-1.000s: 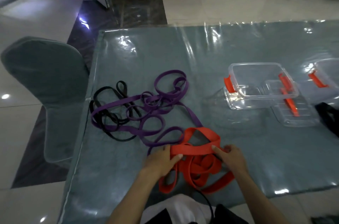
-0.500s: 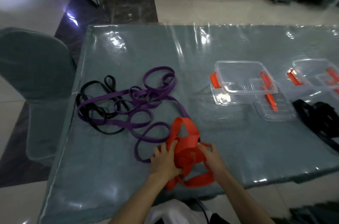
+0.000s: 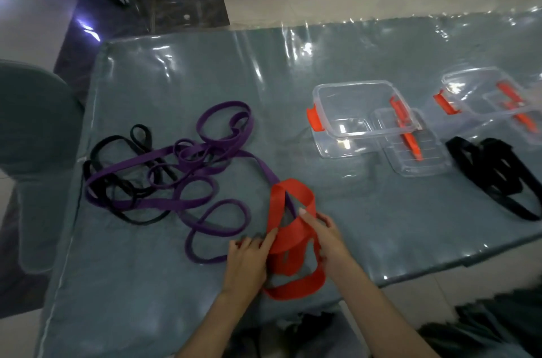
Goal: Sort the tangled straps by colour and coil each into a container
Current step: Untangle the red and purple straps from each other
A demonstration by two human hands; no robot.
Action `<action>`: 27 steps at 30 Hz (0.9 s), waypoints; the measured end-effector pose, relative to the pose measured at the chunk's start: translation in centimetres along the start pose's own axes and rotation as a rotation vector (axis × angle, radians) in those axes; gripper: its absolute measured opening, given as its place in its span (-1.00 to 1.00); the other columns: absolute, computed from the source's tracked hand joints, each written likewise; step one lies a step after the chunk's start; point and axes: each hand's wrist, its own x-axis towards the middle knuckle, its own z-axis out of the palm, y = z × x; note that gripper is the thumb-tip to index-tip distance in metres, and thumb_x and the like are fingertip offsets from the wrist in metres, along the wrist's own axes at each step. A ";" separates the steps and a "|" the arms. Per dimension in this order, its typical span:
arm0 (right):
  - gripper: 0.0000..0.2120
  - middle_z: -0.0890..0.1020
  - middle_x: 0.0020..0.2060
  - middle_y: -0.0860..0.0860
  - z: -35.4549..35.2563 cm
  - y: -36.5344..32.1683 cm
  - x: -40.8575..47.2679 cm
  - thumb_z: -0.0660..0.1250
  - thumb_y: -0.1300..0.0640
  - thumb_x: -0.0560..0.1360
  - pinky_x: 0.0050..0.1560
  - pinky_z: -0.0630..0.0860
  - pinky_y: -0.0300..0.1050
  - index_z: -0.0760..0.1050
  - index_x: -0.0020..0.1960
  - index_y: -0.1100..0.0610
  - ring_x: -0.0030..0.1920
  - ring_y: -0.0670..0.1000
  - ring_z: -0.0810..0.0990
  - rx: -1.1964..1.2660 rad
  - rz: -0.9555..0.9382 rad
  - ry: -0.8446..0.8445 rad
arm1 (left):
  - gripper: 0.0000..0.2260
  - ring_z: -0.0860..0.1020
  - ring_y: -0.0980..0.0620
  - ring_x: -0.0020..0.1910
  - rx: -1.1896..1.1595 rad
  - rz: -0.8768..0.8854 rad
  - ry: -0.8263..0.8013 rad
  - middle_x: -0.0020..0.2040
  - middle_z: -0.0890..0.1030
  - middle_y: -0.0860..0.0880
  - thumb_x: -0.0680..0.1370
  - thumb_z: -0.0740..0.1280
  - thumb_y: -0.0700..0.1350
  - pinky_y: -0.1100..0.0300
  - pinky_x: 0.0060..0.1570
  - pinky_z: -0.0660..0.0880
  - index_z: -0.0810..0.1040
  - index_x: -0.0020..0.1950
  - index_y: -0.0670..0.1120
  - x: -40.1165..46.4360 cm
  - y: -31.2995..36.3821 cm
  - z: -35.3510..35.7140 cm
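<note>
A wide red strap [image 3: 289, 243] is bunched into loops near the table's front edge. My left hand [image 3: 249, 261] grips its left side with the thumb on the band. My right hand [image 3: 328, 240] grips its right side, forefinger laid along the top loop. A long purple strap [image 3: 187, 170] lies tangled with a thin black strap [image 3: 117, 187] to the left; one purple end runs under the red loops. Two clear containers with orange clips stand at the right: one [image 3: 355, 111] in the middle, another [image 3: 492, 93] farther right.
A clear lid [image 3: 416, 152] lies against the nearer container. A second black strap [image 3: 498, 176] is heaped at the right edge. The table [image 3: 205, 64] has a teal cloth under shiny plastic. A covered chair [image 3: 29, 129] stands at the left.
Both hands have gathered the red strap into a tighter, more upright bundle. The view has shifted right, bringing the second container and the black strap heap into sight.
</note>
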 end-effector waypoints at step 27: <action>-0.68 0.78 -0.14 -0.08 -51.8 -25.4 -1.4 0.48 -0.01 0.56 -0.28 0.65 -0.14 0.51 0.27 -0.16 -0.20 -0.08 0.75 0.506 -0.404 0.371 | -0.28 0.51 -0.03 0.34 -0.328 0.469 -0.026 0.37 0.60 0.05 0.39 0.35 -0.08 0.04 0.32 0.48 0.39 0.59 0.09 19.9 55.3 -5.2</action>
